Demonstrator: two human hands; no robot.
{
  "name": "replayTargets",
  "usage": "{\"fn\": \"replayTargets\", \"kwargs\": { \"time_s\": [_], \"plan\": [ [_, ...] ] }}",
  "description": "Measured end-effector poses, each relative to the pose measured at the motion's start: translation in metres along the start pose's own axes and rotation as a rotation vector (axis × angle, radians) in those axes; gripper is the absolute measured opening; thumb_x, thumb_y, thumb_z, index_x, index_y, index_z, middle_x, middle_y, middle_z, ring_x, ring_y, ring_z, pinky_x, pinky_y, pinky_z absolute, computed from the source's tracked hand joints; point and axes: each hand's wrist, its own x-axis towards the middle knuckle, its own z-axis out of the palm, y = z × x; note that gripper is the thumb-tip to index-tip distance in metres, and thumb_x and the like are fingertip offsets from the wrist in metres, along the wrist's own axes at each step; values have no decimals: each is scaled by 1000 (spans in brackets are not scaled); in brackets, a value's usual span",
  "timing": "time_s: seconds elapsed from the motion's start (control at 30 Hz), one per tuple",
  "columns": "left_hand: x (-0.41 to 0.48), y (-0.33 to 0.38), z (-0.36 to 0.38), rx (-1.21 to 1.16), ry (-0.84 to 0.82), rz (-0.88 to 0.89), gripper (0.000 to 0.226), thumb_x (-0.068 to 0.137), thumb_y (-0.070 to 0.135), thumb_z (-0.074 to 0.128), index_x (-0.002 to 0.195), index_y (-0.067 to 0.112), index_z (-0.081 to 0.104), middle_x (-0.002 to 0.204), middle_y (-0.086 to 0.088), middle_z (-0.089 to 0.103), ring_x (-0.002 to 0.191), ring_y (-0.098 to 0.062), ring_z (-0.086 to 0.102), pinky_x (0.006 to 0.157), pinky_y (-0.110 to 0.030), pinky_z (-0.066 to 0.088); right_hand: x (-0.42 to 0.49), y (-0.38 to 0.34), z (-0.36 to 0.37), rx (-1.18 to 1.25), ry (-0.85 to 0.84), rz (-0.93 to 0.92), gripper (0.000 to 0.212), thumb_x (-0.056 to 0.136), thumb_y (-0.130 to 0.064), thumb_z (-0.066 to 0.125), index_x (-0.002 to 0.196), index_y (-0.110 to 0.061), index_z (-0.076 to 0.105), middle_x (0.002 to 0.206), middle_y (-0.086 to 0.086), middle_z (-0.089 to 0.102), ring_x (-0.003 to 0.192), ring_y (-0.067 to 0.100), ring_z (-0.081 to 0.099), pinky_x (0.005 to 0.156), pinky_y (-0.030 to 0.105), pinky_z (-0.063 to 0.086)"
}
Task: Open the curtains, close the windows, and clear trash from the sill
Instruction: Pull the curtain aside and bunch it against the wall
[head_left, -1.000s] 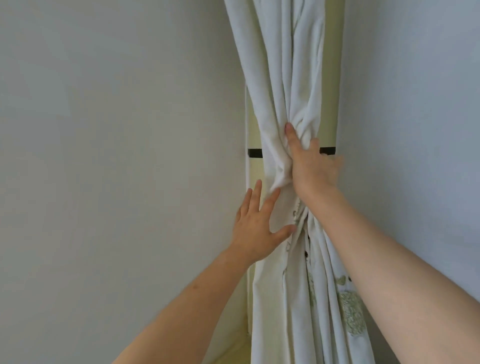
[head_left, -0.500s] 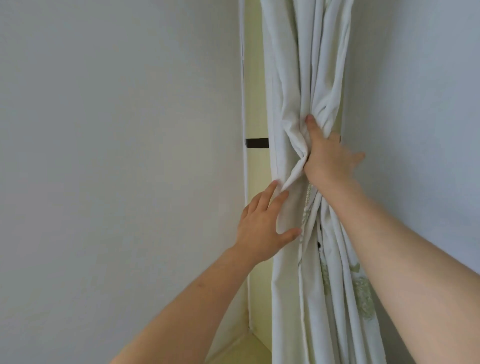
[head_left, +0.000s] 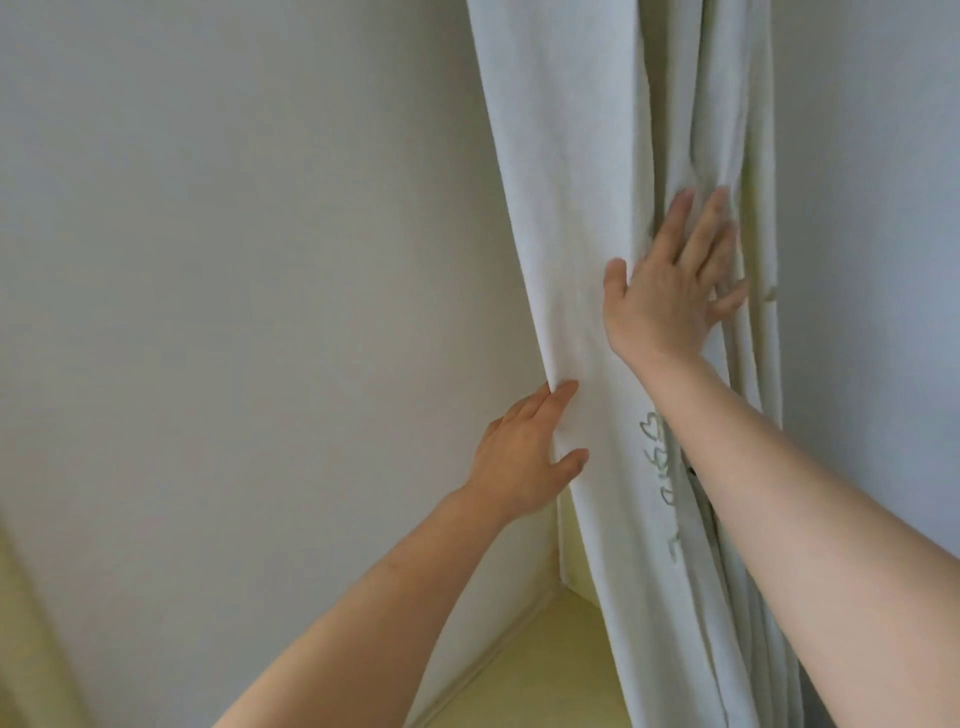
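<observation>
Curtain cloth hangs down the right half of the frame, pale and white, bunched into long folds in the corner where two walls meet. A wide flat part of it faces you, and the tighter folds sit to its right.

Your left hand is in the middle of the frame, low down. It holds the left edge of the cloth, with the thumb in front and the fingers tucked behind the edge, so this grip is pinched on the curtain.

Your right hand is higher up and more to the right. Its fingers are spread apart and lie flat against the folds. It presses on the cloth but does not close around it.

A pale green leaf pattern shows on the cloth between your two arms. A small dark spot peeks out beside your right arm, too small to tell what it is.

Plain gray wall fills the left side of the frame, and another wall fills the far right. A yellowish floor shows at the bottom, under the curtain. Your right arm crosses in front of the lower folds and hides part of them.
</observation>
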Motion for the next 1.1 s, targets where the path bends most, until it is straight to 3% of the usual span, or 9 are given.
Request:
{"fn": "replayTargets", "kwargs": {
  "time_s": [0.2, 0.3, 0.4, 0.47, 0.53, 0.67, 0.77, 0.9, 1.1],
  "plan": [
    [-65, -9, -34, -37, -52, 19, 76, 88, 35, 53, 146, 31, 4, 154, 2, 20, 137, -19, 25, 109, -42, 29, -66, -55, -31, -35, 60, -90, 81, 87, -27, 51, 149, -19, -2, 158, 13, -6, 144, 36, -1, 108, 64, 9],
    [-96, -10, -46, -43, -73, 37, 79, 89, 30, 52, 146, 31, -4, 154, 0, 19, 137, -20, 26, 107, -41, 30, -101, -86, -55, -93, 197, -289, 75, 79, -12, 52, 147, -15, 21, 154, 21, 17, 141, 40, 17, 105, 64, 17],
    [-129, -13, -60, -54, -50, 79, 73, 89, 26, 50, 146, 29, 5, 151, -3, 24, 128, -27, 35, 99, -40, 34, -135, -128, -70, 24, 394, -738, 46, 70, -8, 55, 116, -7, 63, 121, 24, 60, 108, 40, 59, 88, 52, 43],
    [-149, -19, -73, -58, -30, 118, 60, 88, 25, 50, 142, 23, 23, 144, -7, 33, 118, -31, 42, 93, -40, 38, -157, -163, -75, 182, 320, -860, 22, 71, -8, 56, 88, -5, 70, 86, 16, 69, 77, 35, 65, 69, 39, 49],
    [-168, -27, -88, -31, -31, 140, 45, 86, 29, 43, 128, 13, 44, 129, -12, 49, 107, -33, 49, 82, -37, 41, -177, -195, -78, 310, 167, -782, 10, 74, -7, 57, 73, -4, 67, 62, 13, 64, 57, 34, 60, 52, 35, 47],
    [-206, -47, -125, 98, 98, 45, 51, 78, 40, 27, 96, 3, 56, 89, -21, 65, 76, -42, 56, 55, -30, 27, -212, -242, -71, 431, -47, -633, 18, 82, -14, 57, 70, -2, 63, 60, 15, 65, 57, 38, 60, 48, 34, 41],
    [-235, -65, -154, 180, 155, 38, 22, 84, 20, 51, 97, 5, 60, 94, -20, 65, 78, -40, 59, 53, -30, 31, -234, -267, -63, 484, -137, -626, 25, 86, -19, 54, 67, -4, 60, 60, 15, 64, 60, 39, 59, 49, 32, 33],
    [-276, -86, -184, 216, 151, -47, 27, 87, 15, 53, 113, 12, 59, 116, -7, 62, 87, -29, 62, 63, -30, 44, -251, -294, -57, 525, -182, -602, 32, 89, -25, 51, 61, -10, 54, 59, 15, 62, 57, 36, 55, 52, 29, 26],
    [-331, -105, -236, 345, 181, -47, 19, 89, 23, 53, 104, 16, 62, 98, -3, 67, 88, -25, 62, 60, -32, 49, -285, -341, -71, 612, -72, -539, 32, 87, -22, 48, 57, -13, 48, 49, 8, 51, 47, 23, 34, 48, 25, 19]
  ]
}}
